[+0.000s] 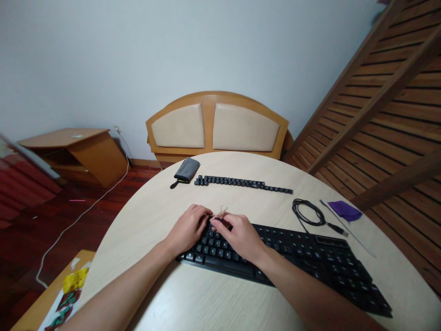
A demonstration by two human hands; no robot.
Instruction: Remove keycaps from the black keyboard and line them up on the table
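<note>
A black keyboard [234, 266] lies slantwise across the table, with rows of its keys missing at the back left. My left hand [191, 227] is closed over its left back corner, thumb on the keys and fingers curled over the edge. Close beside it, my right hand [243, 234] pinches a thin, frayed tan string [221, 211] above the keyboard's back edge. Something small and dark shows by the right fingertips, too little to name. Behind the hands, loose black keycaps [234, 182] are lined up in rows.
On the round table [144, 220] are a grey pouch [188, 170], a coiled black USB cable [308, 214], a thin rod [347, 227] and a folded purple cloth [344, 210]. A wooden headboard [208, 119] stands behind; a slatted wooden panel [372, 101] leans at right.
</note>
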